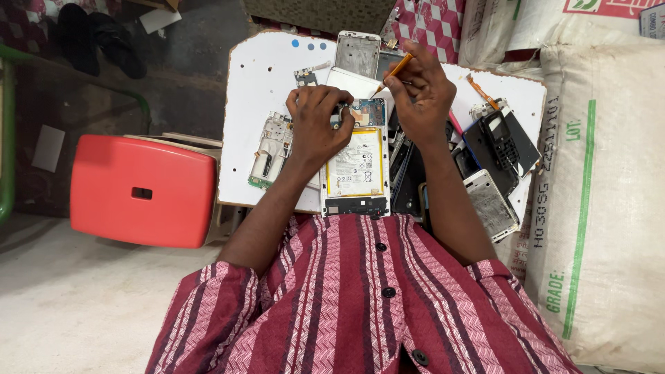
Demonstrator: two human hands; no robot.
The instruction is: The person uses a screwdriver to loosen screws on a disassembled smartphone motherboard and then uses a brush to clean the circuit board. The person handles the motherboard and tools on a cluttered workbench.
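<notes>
opened smartphone [355,166], battery exposed, lies mid white counter [256,62] | left hand [317,125] presses its top end | right hand [422,97] pinches orange screwdriver [392,73], tip near circuit board [368,111] | phone frames [493,149] beside right | red stool [142,190] left

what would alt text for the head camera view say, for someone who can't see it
Seen from above, a person in a striped maroon shirt steadies an opened phone with the left hand while the right hand holds an orange screwdriver over it. A white board on the lap holds more phone parts; a red stool stands alongside.
</notes>
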